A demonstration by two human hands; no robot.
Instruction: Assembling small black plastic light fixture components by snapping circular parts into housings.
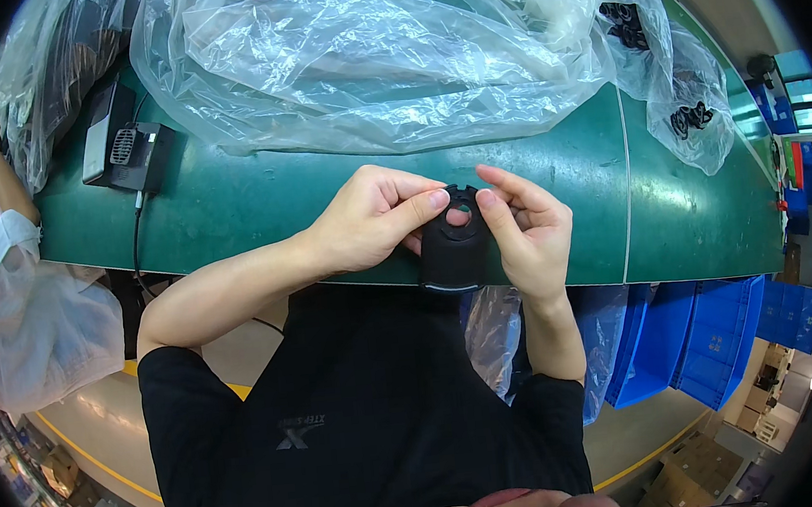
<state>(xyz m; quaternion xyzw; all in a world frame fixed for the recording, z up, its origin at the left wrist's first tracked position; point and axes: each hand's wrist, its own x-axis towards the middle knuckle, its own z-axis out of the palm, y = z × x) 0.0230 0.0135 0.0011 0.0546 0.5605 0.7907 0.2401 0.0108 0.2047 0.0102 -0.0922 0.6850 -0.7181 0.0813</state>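
Between my two hands, just over the table's front edge, is a flat black plastic part (455,257) with a round hole near its notched upper end. My left hand (381,215) pinches its upper left side, thumb on top and fingers behind. A fingertip shows through the hole. On the upper right side, my right hand (526,224) presses its thumb near the rim, with the index finger raised beyond the edge. The remaining fingers of that hand curl behind the part and are partly hidden.
A large clear plastic bag (389,62) spreads over the back of the green table (256,194). Small black parts (691,119) lie in another bag at right. A black corded device (142,156) stands at left, near a co-worker's arm (9,182). Blue bins (713,342) are below right.
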